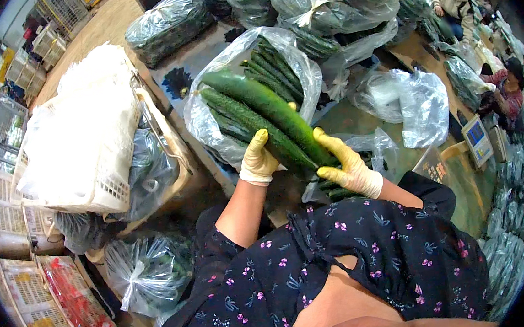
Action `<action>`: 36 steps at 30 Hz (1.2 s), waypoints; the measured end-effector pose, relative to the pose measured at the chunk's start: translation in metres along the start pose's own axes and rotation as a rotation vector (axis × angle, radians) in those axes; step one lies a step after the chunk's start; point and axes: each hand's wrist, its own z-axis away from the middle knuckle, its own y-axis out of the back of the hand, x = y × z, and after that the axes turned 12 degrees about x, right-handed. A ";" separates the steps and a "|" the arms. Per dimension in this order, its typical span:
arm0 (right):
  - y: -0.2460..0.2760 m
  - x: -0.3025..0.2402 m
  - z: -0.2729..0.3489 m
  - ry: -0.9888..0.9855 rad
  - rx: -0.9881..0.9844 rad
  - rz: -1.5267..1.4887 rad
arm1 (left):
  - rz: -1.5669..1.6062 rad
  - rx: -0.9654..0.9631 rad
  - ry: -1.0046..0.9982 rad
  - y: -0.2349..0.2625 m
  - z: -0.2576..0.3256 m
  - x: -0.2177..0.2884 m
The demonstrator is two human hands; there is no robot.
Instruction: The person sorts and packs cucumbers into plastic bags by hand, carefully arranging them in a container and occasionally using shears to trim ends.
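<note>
My left hand (pixel 258 159), in a yellow-stained white glove, is closed around the near left side of several dark green cucumbers. My right hand (pixel 352 166), gloved alike, grips them from the right with its thumb apart from the fingers. Uppermost in this bunch lie a thick smooth cucumber (pixel 262 100) and a slimmer bumpy cucumber (pixel 246 118); their far ends reach over an open clear plastic bag (pixel 313 86). Inside the bag, more cucumbers (pixel 273 68) stand packed side by side. The undersides of the held cucumbers are hidden.
A cream plastic crate (pixel 104 190) heaped with white plastic sheeting stands left. Knotted bags of cucumbers (pixel 153 275) lie near left and stacked bags (pixel 335 5) at the back. Empty clear bags (pixel 424 107) and a digital scale (pixel 477 141) are right. Two people sit far right.
</note>
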 end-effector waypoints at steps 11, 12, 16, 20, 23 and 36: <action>-0.010 -0.023 -0.049 -0.184 0.110 0.381 | -0.223 0.188 0.055 -0.005 -0.015 -0.033; -0.016 -0.023 -0.048 -0.231 0.122 0.395 | -0.263 0.213 0.039 -0.005 -0.016 -0.036; -0.020 -0.034 -0.027 -0.167 0.195 0.435 | -0.154 0.201 0.121 0.005 -0.015 -0.044; -0.011 -0.039 -0.003 0.079 0.279 0.416 | -0.023 -0.025 0.108 0.007 -0.016 -0.057; 0.002 -0.038 0.007 0.154 0.327 0.370 | -0.026 -0.045 0.162 0.001 -0.017 -0.067; 0.022 0.014 0.013 -0.303 0.386 -0.123 | -0.529 0.192 0.150 -0.052 -0.007 -0.115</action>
